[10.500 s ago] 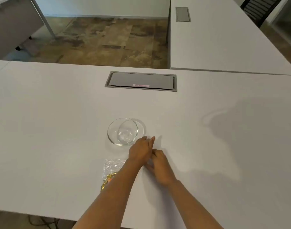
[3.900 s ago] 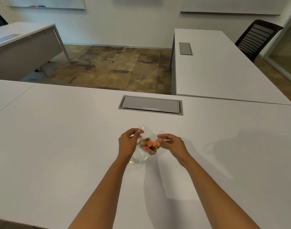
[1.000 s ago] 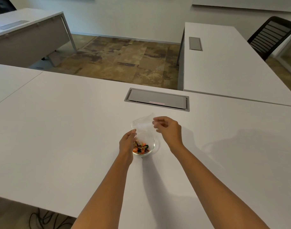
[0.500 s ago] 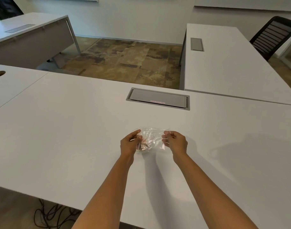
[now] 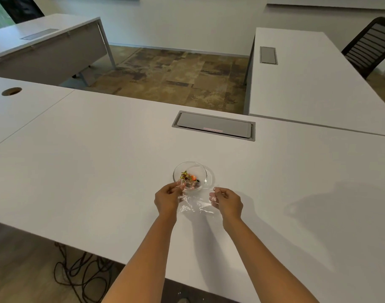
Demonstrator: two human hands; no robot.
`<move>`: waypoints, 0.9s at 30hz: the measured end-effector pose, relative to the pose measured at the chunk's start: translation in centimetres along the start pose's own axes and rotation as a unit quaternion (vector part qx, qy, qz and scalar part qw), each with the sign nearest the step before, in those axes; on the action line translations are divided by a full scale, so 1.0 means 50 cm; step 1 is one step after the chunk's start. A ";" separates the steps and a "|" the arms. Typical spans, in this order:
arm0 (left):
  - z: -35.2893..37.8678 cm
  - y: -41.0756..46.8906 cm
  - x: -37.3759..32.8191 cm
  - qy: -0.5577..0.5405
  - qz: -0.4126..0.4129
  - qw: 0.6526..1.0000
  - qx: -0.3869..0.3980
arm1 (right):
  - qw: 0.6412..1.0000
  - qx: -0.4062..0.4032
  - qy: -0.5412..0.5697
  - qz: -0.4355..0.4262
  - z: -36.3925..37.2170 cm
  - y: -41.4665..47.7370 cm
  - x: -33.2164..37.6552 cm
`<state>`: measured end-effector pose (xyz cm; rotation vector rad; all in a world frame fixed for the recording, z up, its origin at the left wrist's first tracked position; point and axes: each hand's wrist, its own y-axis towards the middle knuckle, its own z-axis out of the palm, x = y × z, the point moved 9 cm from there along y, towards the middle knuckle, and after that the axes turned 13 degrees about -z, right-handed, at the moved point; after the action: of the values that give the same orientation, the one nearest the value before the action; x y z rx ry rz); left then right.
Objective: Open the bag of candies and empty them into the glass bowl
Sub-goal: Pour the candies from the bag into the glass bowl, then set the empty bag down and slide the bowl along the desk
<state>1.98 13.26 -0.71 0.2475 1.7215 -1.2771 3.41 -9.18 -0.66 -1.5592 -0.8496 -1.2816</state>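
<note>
White desk [image 5: 99, 162], limp clear bag [image 5: 196, 203]

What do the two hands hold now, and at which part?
Both hold the clear bag: the left hand pinches its upper left corner, the right hand its upper right corner. The candies lie in the bowl.

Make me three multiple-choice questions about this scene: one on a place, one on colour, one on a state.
1. Where are the candies?
A. in the glass bowl
B. on the floor
C. on the chair

2. What colour is the desk under the bowl?
A. black
B. white
C. green

3. How is the plastic bag held?
A. lying untouched
B. by one hand
C. by both hands

Answers: 1 A, wrappers show through the glass; 2 B, its top is plain white; 3 C, the left hand and right hand each pinch a top corner.
</note>
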 end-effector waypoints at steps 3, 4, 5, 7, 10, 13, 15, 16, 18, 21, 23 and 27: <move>-0.023 -0.003 0.024 0.000 -0.006 0.999 -0.032 | 1.000 0.005 -0.006 0.007 0.002 -0.020 -0.025; -0.030 -0.003 0.031 0.006 -0.005 0.999 -0.041 | 1.000 0.015 -0.009 0.015 0.005 -0.026 -0.035; -0.038 -0.002 0.038 0.013 -0.004 0.999 -0.050 | 0.999 0.029 -0.010 0.026 0.009 -0.033 -0.046; -0.053 0.000 0.049 0.026 -0.004 0.997 -0.067 | 0.998 0.053 -0.003 0.046 0.014 -0.045 -0.067; -0.074 0.009 0.066 0.055 -0.003 0.994 -0.094 | 0.996 0.065 -0.001 0.062 0.015 -0.060 -0.093; -0.084 0.022 0.084 0.079 -0.004 0.992 -0.098 | 0.997 0.054 -0.018 0.055 0.011 -0.065 -0.106; -0.085 0.028 0.095 0.099 0.003 0.991 -0.094 | 0.997 0.044 -0.043 0.039 0.010 -0.064 -0.110; -0.084 0.030 0.099 0.110 0.009 0.990 -0.090 | 0.997 0.039 -0.056 0.032 0.009 -0.063 -0.112; -0.081 0.035 0.104 0.135 0.020 0.987 -0.082 | 0.996 0.030 -0.084 0.016 0.009 -0.063 -0.114; -0.076 0.042 0.102 0.172 0.037 0.982 -0.074 | 0.989 0.034 -0.145 -0.022 0.015 -0.064 -0.109; -0.075 0.046 0.098 0.194 0.049 0.976 -0.081 | 0.979 0.043 -0.193 -0.051 0.021 -0.065 -0.101; -0.077 0.054 0.099 0.212 0.056 0.971 -0.091 | 0.957 0.060 -0.266 -0.100 0.032 -0.065 -0.089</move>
<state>-1.11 15.91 -6.20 0.5315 2.1392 -1.0237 0.01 -6.37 -4.32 -1.7819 -1.4262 -0.9270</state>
